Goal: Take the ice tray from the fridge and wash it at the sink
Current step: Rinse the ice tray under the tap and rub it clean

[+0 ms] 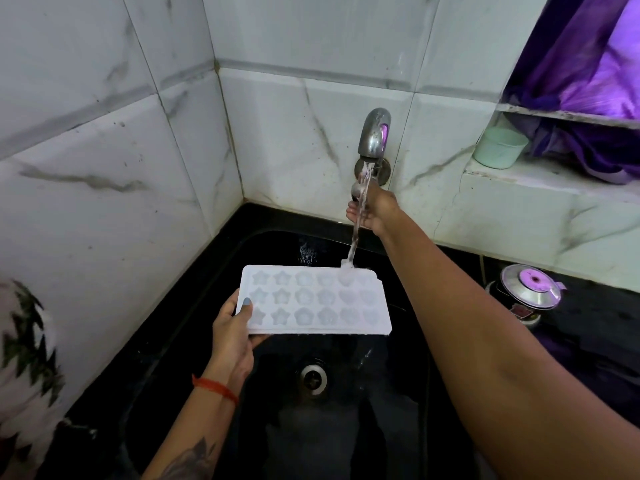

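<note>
A white ice tray (322,303) with star and flower shaped cells is held level over the black sink (221,278). My left hand (232,334) grips its near left corner, thumb on top. Water runs from the steel tap (374,136) and lands on the tray's far right edge. My right hand (374,209) reaches to the wall below the spout and grips the tap handle, which is mostly hidden behind the hand and the stream.
The sink's drain (313,377) lies below the tray. A pale green cup (498,147) and purple cloth (588,98) sit on a ledge at right. A steel lid (530,292) rests on the black counter. Marble tiled walls close the corner.
</note>
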Demonstrator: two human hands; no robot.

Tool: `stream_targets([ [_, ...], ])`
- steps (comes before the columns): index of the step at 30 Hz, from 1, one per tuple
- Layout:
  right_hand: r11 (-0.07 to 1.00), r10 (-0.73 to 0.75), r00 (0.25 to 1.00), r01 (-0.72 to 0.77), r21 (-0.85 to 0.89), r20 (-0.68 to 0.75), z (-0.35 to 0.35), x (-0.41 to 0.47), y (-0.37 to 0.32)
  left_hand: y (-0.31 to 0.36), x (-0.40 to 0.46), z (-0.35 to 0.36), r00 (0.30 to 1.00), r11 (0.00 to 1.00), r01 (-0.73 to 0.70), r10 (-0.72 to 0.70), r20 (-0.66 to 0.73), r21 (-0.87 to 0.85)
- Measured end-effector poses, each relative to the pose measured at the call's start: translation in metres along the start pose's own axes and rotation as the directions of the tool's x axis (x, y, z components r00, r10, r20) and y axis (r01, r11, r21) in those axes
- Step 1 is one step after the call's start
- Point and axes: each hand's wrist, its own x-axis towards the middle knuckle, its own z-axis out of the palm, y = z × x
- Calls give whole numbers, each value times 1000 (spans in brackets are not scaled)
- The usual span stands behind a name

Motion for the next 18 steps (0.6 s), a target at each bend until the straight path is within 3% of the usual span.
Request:
stream_targets([
  [9, 925, 116, 977, -171, 340, 177, -9, -7, -3, -1, -3, 5, 999, 999, 26, -25, 24, -19],
  [13, 891, 137, 967, -214, 400, 213, -11, -9, -6, 1, -5, 5, 999, 999, 27, -27, 31, -18],
  [16, 944, 115, 965, -180, 276, 235, -15, -10, -6, 3, -7, 5, 999, 999, 34, -33, 31, -24],
  [18, 996, 88, 970, -94, 12, 226, -22, -15, -3, 5, -9, 6, 999, 999, 31, -30, 30, -26],
])
